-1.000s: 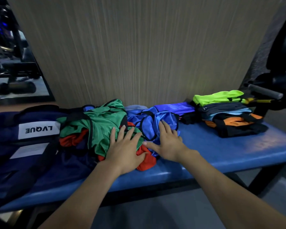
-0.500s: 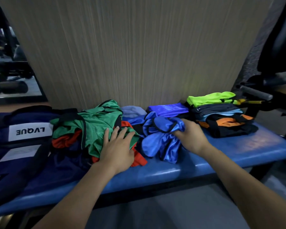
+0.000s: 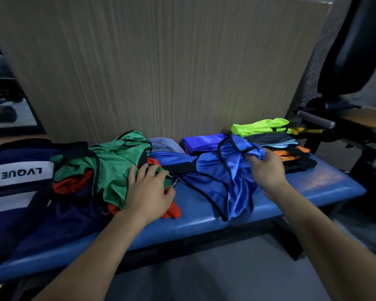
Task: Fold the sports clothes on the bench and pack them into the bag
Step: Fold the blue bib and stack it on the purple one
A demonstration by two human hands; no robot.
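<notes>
A blue padded bench (image 3: 326,185) carries a heap of loose sports clothes. My left hand (image 3: 149,190) lies flat, fingers spread, on the green shirt (image 3: 115,170) that tops the heap, with a red garment (image 3: 170,210) poking out beneath it. My right hand (image 3: 266,168) grips a shiny blue shirt with black trim (image 3: 219,177), which stretches from the heap toward the right. The dark navy bag (image 3: 20,172) with a white label lies at the bench's left end.
A folded stack topped by a neon yellow-green piece (image 3: 261,126) sits at the bench's right back, with a folded blue garment (image 3: 202,142) beside it. A wood-grain wall stands right behind. Black gym equipment (image 3: 345,61) crowds the right side.
My right hand went from lying on the blue shirt to gripping it and has drawn it rightward out of the heap. My left hand stayed pressed on the green shirt.
</notes>
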